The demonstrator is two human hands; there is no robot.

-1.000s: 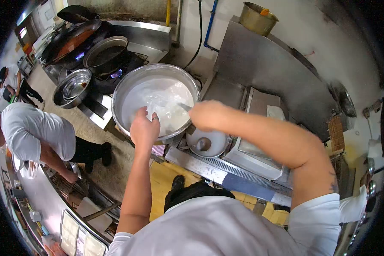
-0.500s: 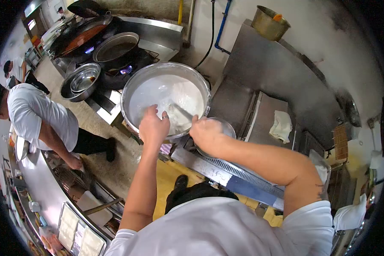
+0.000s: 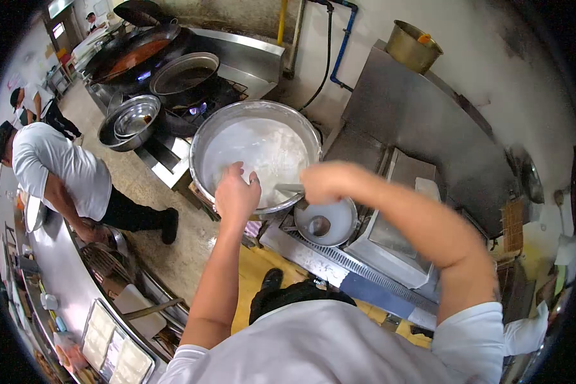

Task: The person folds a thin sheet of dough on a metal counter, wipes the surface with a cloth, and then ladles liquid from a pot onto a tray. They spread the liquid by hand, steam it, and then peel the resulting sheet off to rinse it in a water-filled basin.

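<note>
A large metal pot (image 3: pixel 199 146) holds milky white liquid (image 3: pixel 240 142) with a paler, frothy patch on its right. My right hand (image 3: pixel 326 182), blurred by motion, is closed around a grey-handled utensil (image 3: pixel 289 187) at the pot's right rim. The far end of this utensil reaches into the liquid, so its kind is hidden. Over the near side of the pot, my left hand (image 3: pixel 237 194) has its fingers apart and holds nothing. Just below my right hand is a smaller metal bowl (image 3: pixel 347 238) of whitish liquid, with a round metal piece (image 3: pixel 318 225) in it.
Behind the pot, a dark pan (image 3: pixel 185 75) and a large wok (image 3: pixel 131 61) with reddish contents sit over lit burners. Nested metal bowls (image 3: pixel 134 118) stand left. A co-worker (image 3: pixel 61 169) bends over the left counter. A tray (image 3: pixel 118 345) with white slabs lies lower left.
My right hand has moved up and to the right with the utensil, whose shaft now lies flatter. The smaller bowl is now uncovered. My left hand stays over the pot; the view has shifted slightly.
</note>
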